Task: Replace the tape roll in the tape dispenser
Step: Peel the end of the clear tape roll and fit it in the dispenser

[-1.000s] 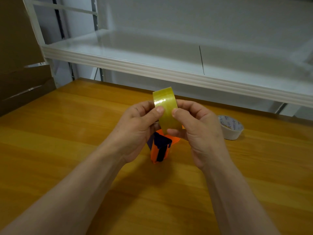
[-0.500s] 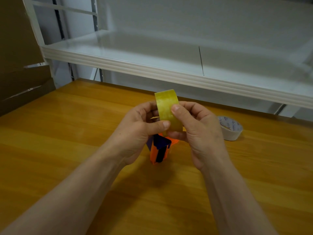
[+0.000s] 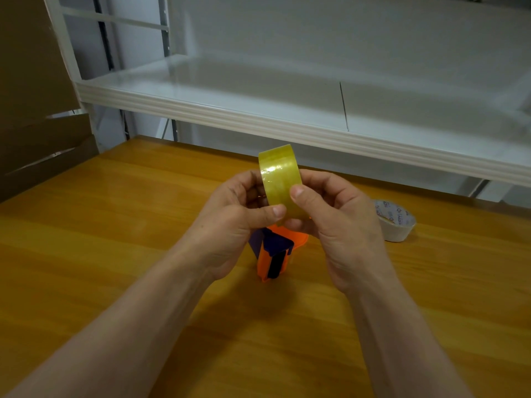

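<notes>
A yellowish clear tape roll point(image 3: 278, 176) stands on edge between both hands, above the table. My left hand point(image 3: 232, 225) grips its left side, thumb pressed on the lower outer face. My right hand point(image 3: 339, 225) grips the right side, thumb on the outer face higher up. Below the hands, an orange tape dispenser point(image 3: 274, 255) with dark blue parts rests on the wooden table point(image 3: 115, 239); its upper part is hidden by my fingers.
A white tape roll point(image 3: 395, 221) with printed core lies on the table to the right. A white metal shelf point(image 3: 258, 116) runs across the back, overhanging the table's far edge. Brown cardboard point(image 3: 31, 110) leans at the left.
My left thumb has slid down the roll's face while the right thumb stays higher up. The roll has turned slightly in my hands. The dispenser has not moved.
</notes>
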`<action>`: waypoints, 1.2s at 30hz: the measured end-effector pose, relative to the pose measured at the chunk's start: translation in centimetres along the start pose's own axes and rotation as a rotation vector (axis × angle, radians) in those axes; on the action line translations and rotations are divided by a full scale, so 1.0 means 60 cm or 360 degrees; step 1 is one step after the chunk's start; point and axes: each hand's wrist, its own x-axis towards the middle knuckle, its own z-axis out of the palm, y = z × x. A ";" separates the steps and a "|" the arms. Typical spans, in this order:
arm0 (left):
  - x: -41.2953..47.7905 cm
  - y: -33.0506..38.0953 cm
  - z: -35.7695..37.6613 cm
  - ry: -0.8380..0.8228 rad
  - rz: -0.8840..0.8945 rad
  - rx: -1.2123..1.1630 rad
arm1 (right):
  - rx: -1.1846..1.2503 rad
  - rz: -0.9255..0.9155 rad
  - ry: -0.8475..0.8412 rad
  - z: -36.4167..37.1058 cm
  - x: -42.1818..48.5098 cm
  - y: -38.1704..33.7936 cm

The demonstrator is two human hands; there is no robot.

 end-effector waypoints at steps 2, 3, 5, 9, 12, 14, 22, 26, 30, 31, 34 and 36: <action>-0.001 0.003 0.000 -0.0014 0.0000 0.0009 | -0.0009 -0.0010 -0.0009 -0.001 0.000 0.000; -0.003 0.005 0.002 -0.0013 0.0004 0.0029 | -0.0012 -0.0016 -0.0012 -0.001 0.000 0.000; -0.005 0.006 0.008 0.0054 0.0047 0.0123 | 0.0004 -0.0017 0.0001 -0.002 0.000 -0.001; -0.005 0.006 0.015 0.0396 0.0397 0.0608 | 0.0126 0.0019 0.0079 -0.012 0.002 -0.008; -0.006 0.009 0.012 0.0474 0.0645 0.0850 | 0.0105 0.0018 0.0111 -0.016 0.003 -0.008; -0.006 0.009 0.013 0.0485 0.0705 0.0946 | 0.0084 0.0020 0.0090 -0.014 0.003 -0.006; -0.009 0.009 0.015 0.0564 0.0865 0.1111 | 0.0055 -0.0033 0.0034 -0.011 0.000 -0.007; -0.011 0.012 0.015 0.0588 0.0923 0.1101 | 0.0044 -0.0046 0.0042 -0.009 0.000 -0.006; -0.010 0.011 0.015 0.0608 0.0900 0.1062 | 0.0036 -0.0052 0.0043 -0.007 0.000 -0.007; -0.010 0.010 0.015 0.0621 0.0881 0.1038 | 0.0036 -0.0051 0.0043 -0.007 0.000 -0.006; -0.009 0.010 0.014 0.0644 0.0850 0.0997 | 0.0039 -0.0045 0.0045 -0.007 0.000 -0.007; -0.009 0.012 0.012 0.0641 0.0869 0.1003 | 0.0034 -0.0040 0.0053 -0.007 0.000 -0.007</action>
